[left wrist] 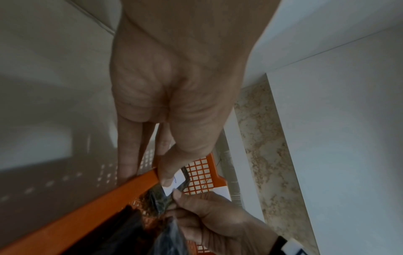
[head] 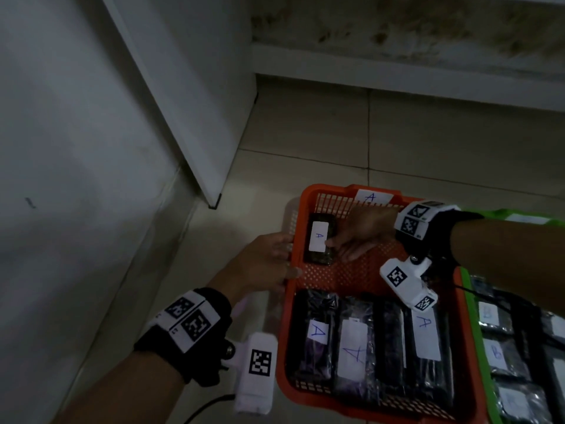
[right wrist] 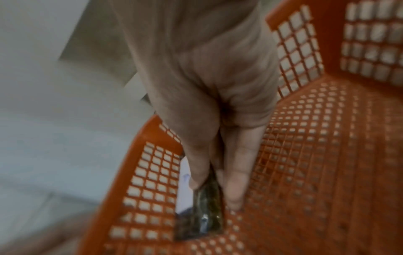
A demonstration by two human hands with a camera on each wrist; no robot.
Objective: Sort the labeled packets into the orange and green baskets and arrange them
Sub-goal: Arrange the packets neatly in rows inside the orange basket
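Observation:
The orange basket sits on the tiled floor, with an "A" tag on its far rim. My right hand pinches a dark packet with a white "A" label against the basket's far left corner. In the right wrist view my right hand has thumb and finger on either side of the packet, near the basket's mesh wall. My left hand grips the basket's left rim, with the thumb over the edge. Several "A" packets lie in a row at the near side.
The green basket stands against the orange one on the right and holds "B" packets. A white wall rises on the left, with a white panel leaning beyond the baskets. Cables trail from both wrist cameras.

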